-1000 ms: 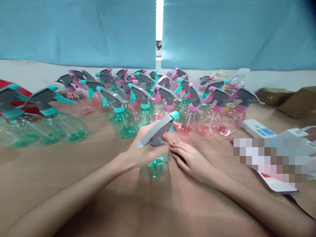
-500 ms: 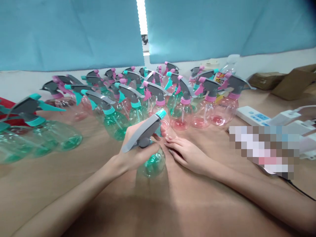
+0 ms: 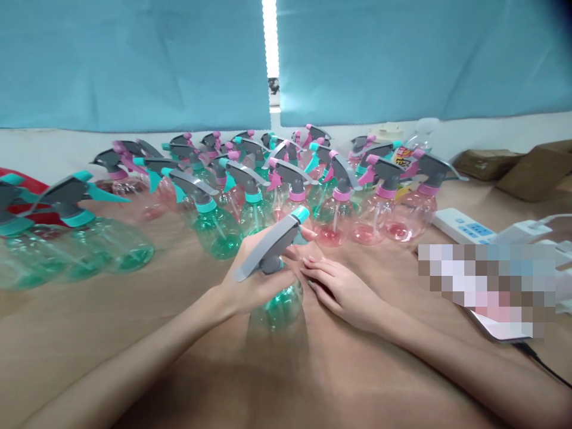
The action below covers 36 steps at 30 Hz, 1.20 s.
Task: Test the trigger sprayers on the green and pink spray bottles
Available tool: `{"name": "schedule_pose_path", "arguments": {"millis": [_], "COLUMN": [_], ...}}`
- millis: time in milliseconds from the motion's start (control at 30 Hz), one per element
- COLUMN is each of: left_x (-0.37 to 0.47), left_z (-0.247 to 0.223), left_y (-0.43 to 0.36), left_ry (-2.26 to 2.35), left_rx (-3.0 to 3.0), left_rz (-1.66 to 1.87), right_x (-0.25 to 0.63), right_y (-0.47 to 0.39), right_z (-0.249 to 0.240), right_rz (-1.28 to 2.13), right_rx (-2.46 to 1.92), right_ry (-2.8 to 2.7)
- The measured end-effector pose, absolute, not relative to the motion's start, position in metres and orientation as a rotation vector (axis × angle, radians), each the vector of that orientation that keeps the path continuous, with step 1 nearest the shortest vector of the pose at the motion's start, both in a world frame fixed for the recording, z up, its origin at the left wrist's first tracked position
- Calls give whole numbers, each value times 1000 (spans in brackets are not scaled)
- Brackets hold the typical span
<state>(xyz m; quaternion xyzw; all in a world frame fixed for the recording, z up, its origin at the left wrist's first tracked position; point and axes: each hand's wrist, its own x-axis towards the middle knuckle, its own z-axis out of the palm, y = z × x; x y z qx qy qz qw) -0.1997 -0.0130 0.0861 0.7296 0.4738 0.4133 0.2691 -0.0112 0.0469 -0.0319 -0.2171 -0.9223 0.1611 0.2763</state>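
In the head view, compared with half a second ago, the desk (image 3: 379, 381) and everything on it sits slightly lower and towards three o'clock; the left hand (image 3: 250, 291) keeps the same hold. Its far fingers are partly lost behind the grey sprayer head (image 3: 270, 247), which also covers the neck. Mosaic squares blot out most of a flat slab (image 3: 503, 329) at three o'clock, and two green bottles at ten o'clock overlap, the outer one cut off by the edge. The green spray bottle (image 3: 277, 307) is inside the left grip, fingers and thumb clamped round its upper part, nozzle towards one o'clock. At three o'clock from it, the right hand (image 3: 348, 292) lies with fingers stretched nearly together, tips just beside; whether they touch it, I can't tell.
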Motion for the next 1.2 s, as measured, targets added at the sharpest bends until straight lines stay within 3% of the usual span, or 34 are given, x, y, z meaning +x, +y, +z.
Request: {"name": "schedule_pose_path", "arguments": {"millis": [1200], "left_x": [-197], "left_z": [83], "left_y": [-17], "left_ry": [1339], "left_rx": [1901], "left_rz": [1252], "right_x": [-12], "right_y": [47], "right_z": [-35], "right_rz": [440], "right_rx": [-590], "right_ry": [-2483]}}
